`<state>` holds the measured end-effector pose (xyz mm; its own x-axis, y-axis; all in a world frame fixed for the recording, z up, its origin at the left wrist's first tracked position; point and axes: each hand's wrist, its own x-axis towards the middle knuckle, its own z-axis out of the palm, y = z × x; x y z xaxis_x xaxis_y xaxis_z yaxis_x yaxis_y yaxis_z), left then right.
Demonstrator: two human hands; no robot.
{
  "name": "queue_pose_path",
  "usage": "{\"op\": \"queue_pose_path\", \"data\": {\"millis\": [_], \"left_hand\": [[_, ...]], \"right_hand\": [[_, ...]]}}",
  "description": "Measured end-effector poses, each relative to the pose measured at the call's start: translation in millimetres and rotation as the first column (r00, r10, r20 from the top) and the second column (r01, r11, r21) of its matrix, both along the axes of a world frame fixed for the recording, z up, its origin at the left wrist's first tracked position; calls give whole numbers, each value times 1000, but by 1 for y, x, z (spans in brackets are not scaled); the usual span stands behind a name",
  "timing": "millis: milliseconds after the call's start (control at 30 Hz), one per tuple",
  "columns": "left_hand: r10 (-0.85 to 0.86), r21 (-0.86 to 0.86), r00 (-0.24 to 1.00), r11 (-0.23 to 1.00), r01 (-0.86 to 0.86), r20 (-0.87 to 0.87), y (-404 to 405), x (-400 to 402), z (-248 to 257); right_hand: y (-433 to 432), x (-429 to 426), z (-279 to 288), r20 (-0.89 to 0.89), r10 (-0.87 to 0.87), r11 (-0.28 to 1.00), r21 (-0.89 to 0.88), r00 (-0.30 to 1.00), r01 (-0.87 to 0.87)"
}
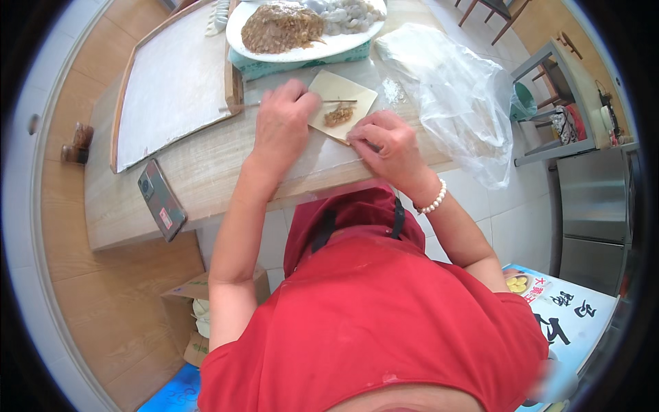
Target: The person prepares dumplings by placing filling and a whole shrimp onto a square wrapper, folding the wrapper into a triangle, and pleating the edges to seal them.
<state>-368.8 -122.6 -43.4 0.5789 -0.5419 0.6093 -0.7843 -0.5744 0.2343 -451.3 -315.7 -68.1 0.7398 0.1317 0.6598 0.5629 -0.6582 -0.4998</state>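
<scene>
A square dough wrapper [329, 86] lies on the wooden table, with a small heap of brown minced filling [338, 116] on it. My left hand [287, 116] is closed around a thin stick-like tool [342, 101], its dark end reaching over the wrapper above the filling. My right hand [387, 144] has thumb and fingers together at the wrapper's near right edge, pinching it. Beyond the wrapper, a white oval plate [337, 51] carries a large mound of minced filling [282, 28] and a pile of peeled shrimp [352, 15].
A wood-framed tray [175, 87] with a white surface stands at left, several folded dumplings [218, 18] at its far end. A phone [162, 200] overhangs the near table edge. Right are spilled flour [393, 91] and a clear plastic bag [458, 98] draping off the table [206, 185].
</scene>
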Motion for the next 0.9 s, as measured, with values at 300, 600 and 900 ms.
{"op": "queue_pose_path", "data": {"millis": [300,600,900], "left_hand": [[24,-153,988,987,-48,-155,19,-21,0],[27,-114,980,992,-50,-195,20,-21,1],[154,-142,925,984,-111,347,-9,31,68]], "right_hand": [[0,1,-4,17,-10,1000,18,1000,10],[-1,1,-4,-2,-14,1000,5,1000,14],[0,0,0,-58,-3,998,68,998,7]]}}
